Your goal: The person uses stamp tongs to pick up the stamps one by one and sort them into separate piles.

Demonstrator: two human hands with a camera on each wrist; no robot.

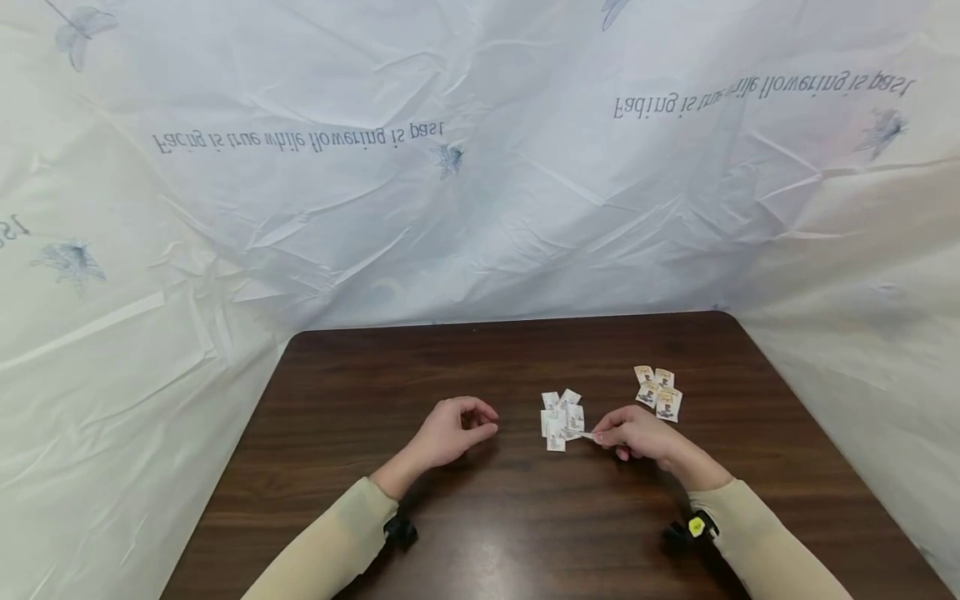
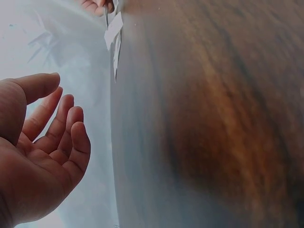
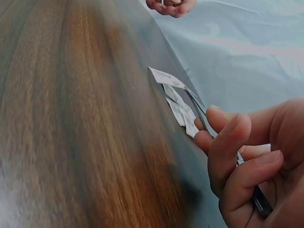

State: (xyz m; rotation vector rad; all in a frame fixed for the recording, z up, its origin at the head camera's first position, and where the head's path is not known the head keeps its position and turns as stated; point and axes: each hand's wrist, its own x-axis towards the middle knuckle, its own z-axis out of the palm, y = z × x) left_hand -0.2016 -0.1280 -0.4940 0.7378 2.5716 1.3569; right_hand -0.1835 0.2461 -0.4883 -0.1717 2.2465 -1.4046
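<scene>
My right hand (image 1: 637,433) holds a pair of slim metal tweezers (image 3: 200,114) between thumb and fingers; their dark rear end shows below the fingers in the right wrist view. The tips meet a small white paper packet (image 3: 166,78), which stands out above others in a loose cluster. That cluster of white packets (image 1: 555,419) lies overlapping near the middle of the table, between my hands. My left hand (image 1: 452,431) hovers to the left of the cluster, fingers loosely curved and holding nothing.
Several packets with yellow-brown prints (image 1: 658,392) lie in a second group beyond my right hand. The dark wooden table (image 1: 360,383) has rounded far corners. White printed sheeting (image 1: 480,208) hangs behind it and along both sides.
</scene>
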